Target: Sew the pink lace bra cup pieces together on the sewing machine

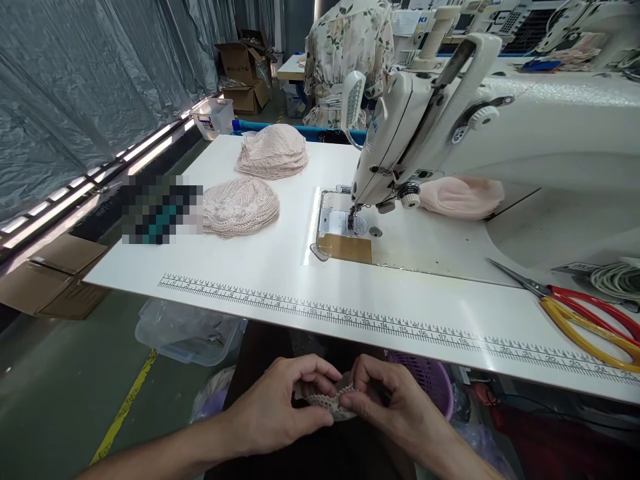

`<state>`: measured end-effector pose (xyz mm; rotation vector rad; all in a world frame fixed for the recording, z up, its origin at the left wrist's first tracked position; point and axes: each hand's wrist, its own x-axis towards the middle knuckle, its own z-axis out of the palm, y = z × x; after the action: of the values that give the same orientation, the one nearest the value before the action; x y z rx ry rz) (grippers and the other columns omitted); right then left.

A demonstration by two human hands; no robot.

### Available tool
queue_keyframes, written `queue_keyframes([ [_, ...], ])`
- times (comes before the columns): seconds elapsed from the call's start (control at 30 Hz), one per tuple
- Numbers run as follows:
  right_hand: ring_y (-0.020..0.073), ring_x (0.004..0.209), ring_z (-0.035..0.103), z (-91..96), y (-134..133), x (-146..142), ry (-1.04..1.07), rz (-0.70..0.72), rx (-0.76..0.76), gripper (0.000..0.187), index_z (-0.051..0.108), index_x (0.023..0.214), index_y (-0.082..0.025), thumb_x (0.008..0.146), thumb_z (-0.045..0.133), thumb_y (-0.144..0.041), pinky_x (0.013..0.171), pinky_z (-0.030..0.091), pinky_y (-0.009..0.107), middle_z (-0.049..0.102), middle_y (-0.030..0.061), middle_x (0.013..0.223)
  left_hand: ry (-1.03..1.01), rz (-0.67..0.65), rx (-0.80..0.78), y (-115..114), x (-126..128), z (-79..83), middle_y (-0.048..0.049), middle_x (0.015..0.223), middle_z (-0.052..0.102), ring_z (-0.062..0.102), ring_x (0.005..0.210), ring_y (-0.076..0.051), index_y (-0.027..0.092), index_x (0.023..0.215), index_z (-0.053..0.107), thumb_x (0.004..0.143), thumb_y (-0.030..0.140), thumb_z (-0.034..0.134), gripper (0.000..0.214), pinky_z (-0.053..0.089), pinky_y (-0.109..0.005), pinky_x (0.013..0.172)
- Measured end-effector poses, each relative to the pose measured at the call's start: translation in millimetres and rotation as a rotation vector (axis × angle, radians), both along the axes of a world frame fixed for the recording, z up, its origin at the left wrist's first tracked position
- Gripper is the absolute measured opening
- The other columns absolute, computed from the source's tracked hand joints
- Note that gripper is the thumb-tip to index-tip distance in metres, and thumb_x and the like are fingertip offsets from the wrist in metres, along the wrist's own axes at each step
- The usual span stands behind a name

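Note:
Below the table's front edge, over the lap, my left hand (293, 400) and my right hand (383, 397) face each other and pinch a small piece of pale lace fabric (327, 401). The fingers of both hands are closed on it, and much of the piece is hidden behind them. On the white table (240, 263) above lie two stacks of pale pink cup-shaped pieces, a lace stack (241, 208) nearer and another stack (274, 152) farther back. A white sewing machine (400, 133) stands to the right, its needle area holding no fabric.
Scissors (565, 303) with red and yellow handles lie at the table's right. Pink fabric (463, 197) rests under the machine arm. A purple basket (433, 383) and a clear plastic bin (187, 330) are below the table. A person in a floral top (345, 50) is beyond.

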<state>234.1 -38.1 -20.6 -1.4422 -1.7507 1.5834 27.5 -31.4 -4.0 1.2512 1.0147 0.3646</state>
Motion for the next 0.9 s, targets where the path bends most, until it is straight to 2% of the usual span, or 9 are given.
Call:
queue_keyframes([
  [0.2, 0.0118, 0.058, 0.044, 0.1, 2, 0, -0.026, 0.007, 0.022, 0.026, 0.048, 0.063, -0.019, 0.081, 0.062, -0.032, 0.053, 0.032, 0.024, 0.052, -0.0033, 0.061, 0.046, 0.018, -0.018, 3, 9, 3.0, -0.0013, 0.085, 0.067, 0.060, 0.081, -0.015, 0.017, 0.100, 0.068, 0.072, 0.020, 0.070, 0.029, 0.045, -0.024, 0.072],
  [0.4, 0.0130, 0.064, 0.056, 3.4, 2, 0, 0.015, 0.022, 0.011, 0.021, 0.052, 0.066, -0.019, 0.081, 0.065, -0.026, 0.059, 0.040, 0.023, 0.063, -0.0018, 0.068, 0.079, -0.019, 0.025, 4, 12, -0.4, 0.0018, 0.075, 0.059, 0.054, 0.072, -0.012, 0.015, 0.094, 0.070, 0.072, 0.020, 0.071, 0.023, 0.041, -0.021, 0.066],
  [0.57, 0.0121, 0.062, 0.053, 4.1, 2, 1, -0.039, 0.013, 0.040, 0.024, 0.052, 0.065, -0.019, 0.080, 0.068, -0.029, 0.056, 0.035, 0.022, 0.060, -0.0036, 0.064, 0.137, -0.067, 0.083, 1, 9, -4.7, 0.0022, 0.073, 0.055, 0.052, 0.068, -0.011, 0.016, 0.074, 0.072, 0.073, 0.020, 0.067, 0.006, 0.038, -0.020, 0.062],
  [0.73, 0.0125, 0.063, 0.052, 4.6, 3, 5, -0.002, 0.034, -0.008, 0.021, 0.055, 0.068, -0.019, 0.078, 0.070, -0.030, 0.057, 0.036, 0.022, 0.060, -0.0041, 0.066, 0.085, -0.055, 0.106, 2, 7, -3.4, -0.0011, 0.087, 0.062, 0.058, 0.080, -0.014, 0.017, 0.075, 0.072, 0.075, 0.021, 0.065, 0.008, 0.042, -0.022, 0.073],
  [0.9, 0.0131, 0.066, 0.053, 5.5, 3, 6, 0.007, 0.060, -0.030, 0.014, 0.058, 0.073, -0.019, 0.081, 0.066, -0.028, 0.059, 0.037, 0.022, 0.062, -0.0025, 0.070, 0.199, -0.082, 0.073, 2, 6, -1.2, 0.0013, 0.078, 0.068, 0.060, 0.082, -0.017, 0.019, 0.082, 0.073, 0.076, 0.023, 0.061, 0.014, 0.043, -0.022, 0.074],
])
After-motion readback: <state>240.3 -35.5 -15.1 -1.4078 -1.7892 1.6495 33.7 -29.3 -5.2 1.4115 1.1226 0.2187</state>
